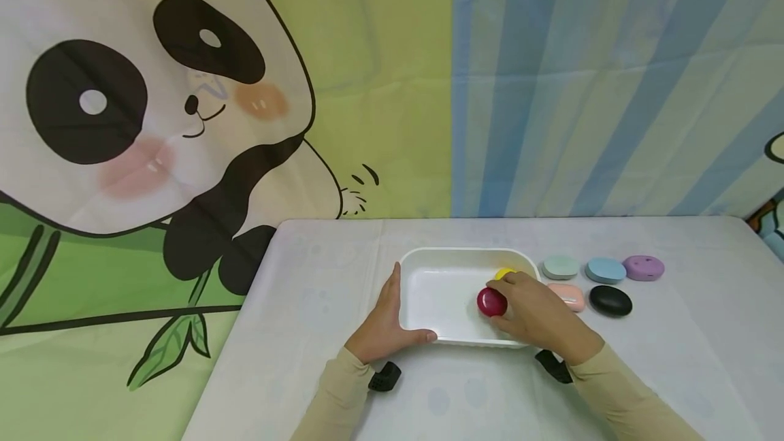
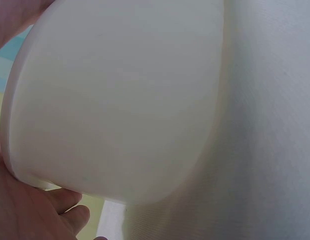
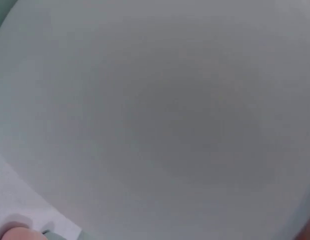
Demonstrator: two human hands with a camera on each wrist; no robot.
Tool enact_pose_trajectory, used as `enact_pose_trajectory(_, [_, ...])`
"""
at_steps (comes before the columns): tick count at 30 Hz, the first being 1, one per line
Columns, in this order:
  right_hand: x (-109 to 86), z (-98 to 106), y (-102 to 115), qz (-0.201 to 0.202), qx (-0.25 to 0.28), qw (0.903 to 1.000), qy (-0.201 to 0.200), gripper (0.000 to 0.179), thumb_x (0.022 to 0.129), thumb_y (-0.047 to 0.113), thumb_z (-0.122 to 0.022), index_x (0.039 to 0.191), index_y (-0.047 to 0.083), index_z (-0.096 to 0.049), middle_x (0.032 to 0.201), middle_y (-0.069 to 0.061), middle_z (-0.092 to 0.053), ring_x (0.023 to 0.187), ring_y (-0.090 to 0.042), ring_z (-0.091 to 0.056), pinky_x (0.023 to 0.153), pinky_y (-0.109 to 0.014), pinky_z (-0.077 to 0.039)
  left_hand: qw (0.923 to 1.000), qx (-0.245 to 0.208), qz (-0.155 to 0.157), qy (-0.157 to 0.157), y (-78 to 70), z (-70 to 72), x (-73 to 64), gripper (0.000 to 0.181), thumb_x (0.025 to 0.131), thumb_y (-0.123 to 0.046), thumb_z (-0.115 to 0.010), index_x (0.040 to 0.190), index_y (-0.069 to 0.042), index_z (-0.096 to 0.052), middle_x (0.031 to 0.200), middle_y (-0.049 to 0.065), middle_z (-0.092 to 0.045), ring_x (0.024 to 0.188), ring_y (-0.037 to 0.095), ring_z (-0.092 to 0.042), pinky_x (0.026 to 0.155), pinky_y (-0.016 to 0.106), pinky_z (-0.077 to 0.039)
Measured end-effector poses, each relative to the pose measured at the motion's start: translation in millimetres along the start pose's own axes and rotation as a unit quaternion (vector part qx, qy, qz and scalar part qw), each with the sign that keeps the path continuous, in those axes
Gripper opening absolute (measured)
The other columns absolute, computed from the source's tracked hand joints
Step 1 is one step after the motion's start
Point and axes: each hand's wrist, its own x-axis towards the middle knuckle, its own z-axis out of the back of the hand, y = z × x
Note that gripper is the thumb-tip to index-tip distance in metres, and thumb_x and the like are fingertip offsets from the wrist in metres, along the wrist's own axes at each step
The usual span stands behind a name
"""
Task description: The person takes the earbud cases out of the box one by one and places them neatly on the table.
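Note:
A white rectangular tray (image 1: 450, 297) lies on the table. My left hand (image 1: 386, 329) braces its near left corner, fingers extended up the left side and thumb along the front rim; the left wrist view shows the tray's outer wall (image 2: 120, 100) close up. Over the tray's right part, my right hand (image 1: 535, 312) holds a glossy red round piece (image 1: 492, 302) between thumb and fingers. Just beyond that hand, a yellow piece (image 1: 505, 273) shows in the tray, partly hidden by the fingers. Tray wall (image 3: 169, 110) fills most of the right wrist view, with the held piece out of sight there.
Right of the tray lie smooth rounded pieces: pale green (image 1: 560, 267), light blue (image 1: 605, 270), purple (image 1: 644, 267), pink (image 1: 568, 296) and black (image 1: 610, 300). The pink one is partly behind my right hand. A panda-printed curtain (image 1: 380, 87) hangs behind the white-covered table (image 1: 686, 346).

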Motion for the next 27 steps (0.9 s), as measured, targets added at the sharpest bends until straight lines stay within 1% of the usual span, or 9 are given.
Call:
enact_pose_trajectory(4, [-1.1,5,-1,0.001,0.003,1.0,-0.003,0.052,0.068,0.028,-0.079,0.11,0.002,-0.064,0.102,-0.009,-0.059,0.093,-0.023,-0.054,0.072,-0.032,-0.053,1.0,0.0,-0.001,-0.001,-0.1,0.6,-0.9,0.131,0.058,-0.069,-0.072,0.146,-0.03,0.017,0.154,-0.005,0.004,0.14,0.017,-0.007,0.107,0.048,-0.023])
enact_pose_trajectory(7, [-3.4,8,-3,0.001,0.002,1.0,-0.01,0.052,0.07,0.027,-0.08,0.111,0.001,-0.062,0.101,-0.009,-0.058,0.092,-0.022,-0.054,0.073,-0.032,-0.052,1.0,0.0,0.0,0.001,0.1,0.9,-1.1,0.13,0.058,-0.069,-0.072,0.145,-0.032,0.018,0.154,-0.006,0.005,0.14,0.016,-0.005,0.107,0.047,-0.023])
enact_pose_trajectory(15, [-11.1,17,-8,0.007,-0.008,0.9991,-0.041,0.058,0.072,0.021,-0.08,0.119,-0.005,-0.055,0.108,-0.013,-0.057,0.096,-0.026,-0.055,0.076,-0.036,-0.052,1.0,-0.004,-0.001,0.001,1.3,0.0,-1.0,0.13,0.058,-0.07,-0.072,0.144,-0.034,0.019,0.154,-0.008,0.005,0.14,0.015,-0.004,0.108,0.047,-0.022])
enact_pose_trajectory(22, [-17.2,25,-9,-0.025,-0.002,0.9995,-0.021,0.06,0.074,0.021,-0.078,0.123,-0.003,-0.052,0.112,-0.016,-0.054,0.103,-0.029,-0.052,0.077,-0.039,-0.053,1.0,-0.008,-0.002,-0.001,0.9,0.1,-1.3,0.129,0.058,-0.07,-0.072,0.144,-0.034,0.018,0.154,-0.007,0.005,0.14,0.016,-0.005,0.107,0.048,-0.022])
enact_pose_trajectory(27, [-21.1,31,-13,-0.045,-0.001,0.9989,-0.013,0.06,0.075,0.018,-0.078,0.125,-0.002,-0.052,0.113,-0.018,-0.053,0.102,-0.031,-0.053,0.077,-0.042,-0.052,1.0,-0.009,-0.003,-0.001,-0.4,0.7,-1.7,0.13,0.058,-0.069,-0.073,0.144,-0.034,0.018,0.154,-0.006,0.005,0.14,0.016,-0.005,0.107,0.049,-0.022])
